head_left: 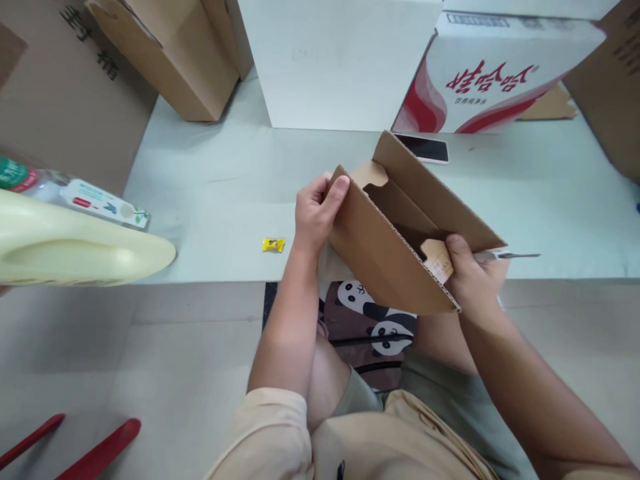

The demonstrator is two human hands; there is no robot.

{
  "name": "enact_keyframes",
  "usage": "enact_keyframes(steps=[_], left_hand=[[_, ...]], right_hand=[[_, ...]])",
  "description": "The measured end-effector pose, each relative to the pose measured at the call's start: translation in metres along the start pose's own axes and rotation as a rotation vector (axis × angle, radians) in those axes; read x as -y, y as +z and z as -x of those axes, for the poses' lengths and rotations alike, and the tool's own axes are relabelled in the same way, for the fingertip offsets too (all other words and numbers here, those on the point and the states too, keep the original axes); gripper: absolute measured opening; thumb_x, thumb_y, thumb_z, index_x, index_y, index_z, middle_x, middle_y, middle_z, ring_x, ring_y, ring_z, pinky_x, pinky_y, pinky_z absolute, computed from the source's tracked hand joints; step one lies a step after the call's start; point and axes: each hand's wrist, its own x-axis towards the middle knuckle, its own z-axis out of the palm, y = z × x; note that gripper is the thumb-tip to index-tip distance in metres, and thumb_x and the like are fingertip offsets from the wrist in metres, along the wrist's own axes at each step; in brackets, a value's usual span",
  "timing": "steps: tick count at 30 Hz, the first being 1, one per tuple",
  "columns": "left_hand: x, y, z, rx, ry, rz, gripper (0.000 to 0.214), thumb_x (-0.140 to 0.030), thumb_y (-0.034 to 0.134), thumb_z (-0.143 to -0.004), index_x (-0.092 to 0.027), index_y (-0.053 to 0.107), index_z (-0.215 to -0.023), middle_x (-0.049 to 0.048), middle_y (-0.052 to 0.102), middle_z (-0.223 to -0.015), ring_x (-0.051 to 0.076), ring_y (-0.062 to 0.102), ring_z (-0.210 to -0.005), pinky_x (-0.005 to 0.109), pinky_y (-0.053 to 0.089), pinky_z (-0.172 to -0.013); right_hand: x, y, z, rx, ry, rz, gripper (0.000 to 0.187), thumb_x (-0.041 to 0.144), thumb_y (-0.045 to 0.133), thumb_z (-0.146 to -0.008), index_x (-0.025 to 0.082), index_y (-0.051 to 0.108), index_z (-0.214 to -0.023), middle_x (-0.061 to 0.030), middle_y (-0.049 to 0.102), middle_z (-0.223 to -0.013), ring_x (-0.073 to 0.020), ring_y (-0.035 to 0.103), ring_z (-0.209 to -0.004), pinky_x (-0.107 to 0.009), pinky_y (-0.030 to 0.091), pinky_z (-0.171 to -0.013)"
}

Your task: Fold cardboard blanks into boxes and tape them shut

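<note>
A small brown corrugated cardboard box (385, 253), half folded with its flaps open, is held above the near edge of a pale green table (225, 193). My left hand (315, 210) pinches the box's left end, thumb over the top edge. My right hand (473, 277) grips the right end, thumb pressed on a small flap. A thin metal blade or tool (510, 255) sticks out to the right from under my right hand.
A yellow wrapped candy (273, 245) lies left of my left hand. A black phone (425, 148) lies behind the box. White and red printed cartons (490, 73) and brown cartons (175, 53) stand at the back. A bottle (75, 193) and a cream plastic piece (75, 247) sit at left.
</note>
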Motion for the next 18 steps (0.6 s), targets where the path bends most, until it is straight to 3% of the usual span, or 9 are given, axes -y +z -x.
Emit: enact_keyframes(steps=[7, 13, 18], left_hand=[[-0.002, 0.006, -0.002, -0.086, -0.057, 0.054, 0.041, -0.034, 0.085, -0.075, -0.018, 0.053, -0.055, -0.0017, 0.044, -0.058, 0.011, 0.052, -0.064, 0.025, 0.04, -0.06], [-0.001, 0.005, -0.002, -0.019, -0.003, -0.013, 0.036, -0.038, 0.084, -0.075, -0.02, 0.059, -0.058, -0.0018, 0.048, -0.059, 0.011, 0.051, -0.063, 0.025, 0.039, -0.058], [-0.003, 0.008, -0.002, -0.064, -0.055, 0.033, 0.031, -0.03, 0.084, -0.076, -0.019, 0.061, -0.058, -0.0016, 0.05, -0.06, 0.011, 0.053, -0.064, 0.026, 0.038, -0.06]], right_hand=[[0.01, -0.001, -0.002, -0.014, -0.001, 0.048, 0.026, 0.051, 0.071, -0.083, 0.026, 0.069, -0.088, -0.001, 0.071, -0.086, -0.0186, 0.069, -0.081, -0.037, 0.061, -0.075], [0.015, 0.001, -0.002, -0.023, 0.005, 0.033, 0.028, 0.052, 0.074, -0.08, 0.025, 0.066, -0.082, 0.0003, 0.068, -0.079, -0.0171, 0.066, -0.075, -0.034, 0.059, -0.072], [0.014, 0.002, -0.002, -0.048, 0.002, 0.044, 0.033, 0.057, 0.072, -0.08, 0.024, 0.066, -0.083, -0.0015, 0.069, -0.081, -0.0185, 0.067, -0.076, -0.036, 0.059, -0.07]])
